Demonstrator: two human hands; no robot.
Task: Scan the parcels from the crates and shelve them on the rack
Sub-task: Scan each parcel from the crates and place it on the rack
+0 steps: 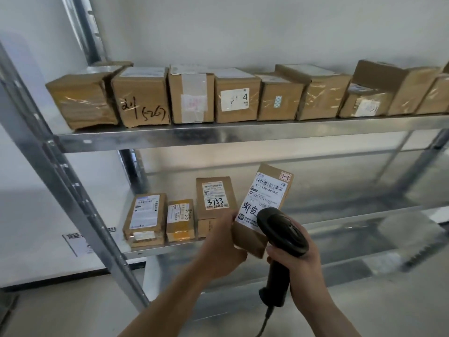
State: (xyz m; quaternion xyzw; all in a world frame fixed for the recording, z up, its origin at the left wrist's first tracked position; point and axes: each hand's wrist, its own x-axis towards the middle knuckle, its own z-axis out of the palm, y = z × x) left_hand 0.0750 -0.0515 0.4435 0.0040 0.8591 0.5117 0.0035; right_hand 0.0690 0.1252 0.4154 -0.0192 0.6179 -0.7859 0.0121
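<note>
Head-camera view: a person's left hand gripped a cardboard parcel by its lower edge, label tilted up, in front of the rack's middle shelf. At five o'clock from the parcel, the right hand was wrapped around a black handheld barcode scanner, its head just over the label's lower corner. Scanning appeared to be the step in hand. Shelving would likely follow, calling for a slot at three o'clock of the parcel marked 3753, where shelf lay bare.
</note>
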